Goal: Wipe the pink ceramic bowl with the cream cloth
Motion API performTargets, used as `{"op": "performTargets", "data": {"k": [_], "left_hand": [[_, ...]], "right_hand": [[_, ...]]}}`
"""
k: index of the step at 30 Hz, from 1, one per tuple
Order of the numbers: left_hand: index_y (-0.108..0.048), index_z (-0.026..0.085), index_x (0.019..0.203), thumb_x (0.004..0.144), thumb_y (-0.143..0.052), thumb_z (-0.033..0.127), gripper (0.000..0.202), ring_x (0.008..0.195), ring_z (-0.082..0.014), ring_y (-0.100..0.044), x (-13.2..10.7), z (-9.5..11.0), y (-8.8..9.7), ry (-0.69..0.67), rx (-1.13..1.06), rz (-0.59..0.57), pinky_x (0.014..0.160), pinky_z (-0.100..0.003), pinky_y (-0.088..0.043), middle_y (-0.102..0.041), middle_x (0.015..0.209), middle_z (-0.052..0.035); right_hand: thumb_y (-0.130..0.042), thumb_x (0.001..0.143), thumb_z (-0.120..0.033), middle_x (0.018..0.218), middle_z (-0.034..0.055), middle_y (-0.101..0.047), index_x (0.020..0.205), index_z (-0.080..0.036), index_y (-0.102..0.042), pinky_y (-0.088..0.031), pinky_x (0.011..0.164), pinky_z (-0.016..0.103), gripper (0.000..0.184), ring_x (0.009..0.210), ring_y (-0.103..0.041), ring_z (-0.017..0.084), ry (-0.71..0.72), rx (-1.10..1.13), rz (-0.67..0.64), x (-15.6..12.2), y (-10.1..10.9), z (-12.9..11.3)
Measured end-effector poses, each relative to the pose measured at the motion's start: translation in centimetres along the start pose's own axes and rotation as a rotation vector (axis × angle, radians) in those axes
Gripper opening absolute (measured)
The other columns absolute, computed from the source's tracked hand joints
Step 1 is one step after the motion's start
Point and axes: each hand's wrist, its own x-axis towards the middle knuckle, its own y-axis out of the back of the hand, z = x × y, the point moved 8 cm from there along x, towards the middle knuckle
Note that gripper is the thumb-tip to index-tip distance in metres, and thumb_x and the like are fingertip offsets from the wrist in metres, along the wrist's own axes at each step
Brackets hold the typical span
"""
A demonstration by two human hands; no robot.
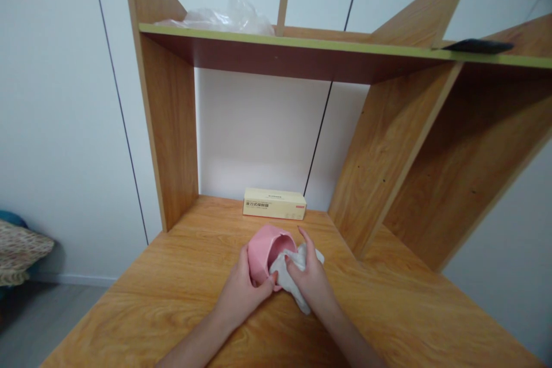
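Observation:
A pink bowl (264,247) is tipped on its side on the wooden desk (181,276), its opening turned to the right. My left hand (242,290) is wrapped round its lower rim and holds it. My right hand (309,279) is closed on a crumpled white cloth (288,273) and presses it against the mouth of the bowl. One finger of that hand sticks out past the rim. Part of the cloth trails below my right palm.
A long cream box (274,203) lies at the back of the desk against the wall. Wooden side panels (170,126) and a shelf (302,52) frame the desk; clear plastic (224,16) and a dark flat object (478,45) lie on the shelf. A patterned cushion (19,250) is at far left.

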Motion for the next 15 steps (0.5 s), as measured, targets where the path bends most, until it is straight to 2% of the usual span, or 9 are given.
{"op": "performTargets", "data": {"k": [4,8,11,15], "left_hand": [[-0.039,0.015,0.112,0.066,-0.061,0.031,0.054,0.091,-0.022,-0.056,0.1,-0.4,0.2,0.005,0.063,0.014,0.08,-0.034,-0.044,-0.059,0.102,-0.0089],[-0.039,0.015,0.115,0.063,-0.062,0.029,0.058,0.092,-0.023,-0.055,0.2,-0.7,0.1,0.018,0.115,0.016,0.081,-0.035,-0.043,-0.058,0.102,-0.0095],[-0.039,0.015,0.116,0.063,-0.062,0.025,0.058,0.09,-0.0231,-0.056,0.1,-0.6,0.1,0.023,0.147,0.005,0.079,-0.034,-0.044,-0.059,0.1,-0.0095],[-0.037,0.015,0.117,0.063,-0.059,0.02,0.059,0.093,-0.0211,-0.055,-0.1,0.5,-0.3,-0.05,0.136,-0.066,0.082,-0.032,-0.043,-0.059,0.105,-0.0089]], "right_hand": [[-0.045,0.072,-0.022,0.064,-0.003,-0.055,0.134,-0.016,-0.018,-0.044,0.054,0.024,0.068,0.054,-0.054,0.015,0.052,-0.125,-0.002,0.0,0.5,-0.7],[-0.045,0.074,-0.025,0.061,-0.0021,-0.057,0.134,-0.018,-0.018,-0.044,0.054,0.025,0.066,0.056,-0.058,0.017,0.118,-0.295,0.028,0.2,1.0,-0.9],[-0.044,0.075,-0.026,0.067,0.0013,-0.061,0.134,-0.019,-0.021,-0.046,0.055,0.027,0.064,0.061,-0.061,0.02,0.239,-0.421,0.026,0.2,1.2,-1.5],[-0.043,0.076,-0.025,0.075,0.0048,-0.065,0.134,-0.019,-0.021,-0.047,0.06,0.029,0.062,0.069,-0.063,0.021,0.401,-0.497,0.028,0.0,1.4,-2.4]]}}
